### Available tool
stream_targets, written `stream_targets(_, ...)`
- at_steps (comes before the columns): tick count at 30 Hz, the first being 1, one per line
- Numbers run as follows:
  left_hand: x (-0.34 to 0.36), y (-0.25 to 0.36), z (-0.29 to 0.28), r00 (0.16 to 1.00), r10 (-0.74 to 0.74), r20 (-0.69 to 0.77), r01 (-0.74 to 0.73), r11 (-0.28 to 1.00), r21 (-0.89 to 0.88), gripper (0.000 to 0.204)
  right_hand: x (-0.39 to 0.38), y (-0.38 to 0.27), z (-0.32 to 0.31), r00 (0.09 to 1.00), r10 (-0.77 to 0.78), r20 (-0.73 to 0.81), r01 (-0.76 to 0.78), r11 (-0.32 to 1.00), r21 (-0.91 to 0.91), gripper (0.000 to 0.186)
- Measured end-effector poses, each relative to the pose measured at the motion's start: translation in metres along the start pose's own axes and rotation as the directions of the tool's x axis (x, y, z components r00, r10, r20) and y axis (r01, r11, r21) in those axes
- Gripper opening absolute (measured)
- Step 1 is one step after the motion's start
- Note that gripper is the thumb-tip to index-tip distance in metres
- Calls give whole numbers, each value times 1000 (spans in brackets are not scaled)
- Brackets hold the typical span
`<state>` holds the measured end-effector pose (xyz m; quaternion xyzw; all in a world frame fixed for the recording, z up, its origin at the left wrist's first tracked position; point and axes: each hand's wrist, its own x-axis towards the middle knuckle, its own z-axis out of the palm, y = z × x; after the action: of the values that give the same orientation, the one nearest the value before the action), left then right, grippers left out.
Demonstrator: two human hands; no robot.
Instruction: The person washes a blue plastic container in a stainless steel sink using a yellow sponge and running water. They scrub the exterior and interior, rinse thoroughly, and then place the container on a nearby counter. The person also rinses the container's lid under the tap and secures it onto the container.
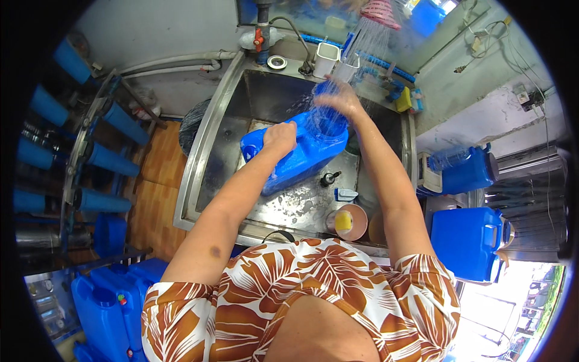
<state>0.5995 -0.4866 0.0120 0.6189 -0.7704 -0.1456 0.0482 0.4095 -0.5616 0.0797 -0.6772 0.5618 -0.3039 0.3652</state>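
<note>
L grip (281,137) clasped on top of blue jug (307,160) | jug in steel sink (202,157), mouth end under water (369,45) fr pink shwr head (380,13) | R grip (342,101) by jug mouth, can't tell if holding | pink bowl (360,225) w/ yellow item (343,221) nr wearer's side

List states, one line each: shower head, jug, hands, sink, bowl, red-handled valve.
Shower head: running
Blue jug: in the sink, wet, held by its handle
Left hand: closed on the jug's handle
Right hand: in the spray; grip unclear
Sink: wet
Pink bowl: upright, yellow item inside
Red-handled valve: open or shut, cannot tell
</note>
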Motion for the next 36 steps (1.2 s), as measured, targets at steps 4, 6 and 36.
stream_targets(4,1,-2,4,1000,-26,-17,26,1000,1,25,4,-3,19,982,163,100,-138,238,961,61)
stream_targets(6,1,-5,6,999,-16,-40,16,1000,8,25,-14,-3,38,990,45,132,-129,-58,990,68)
stream_targets(36,54,53,22,986,-148,83,-14,-559,-829,38,-52,27,30,952,-268,-148,146,822,-550,27)
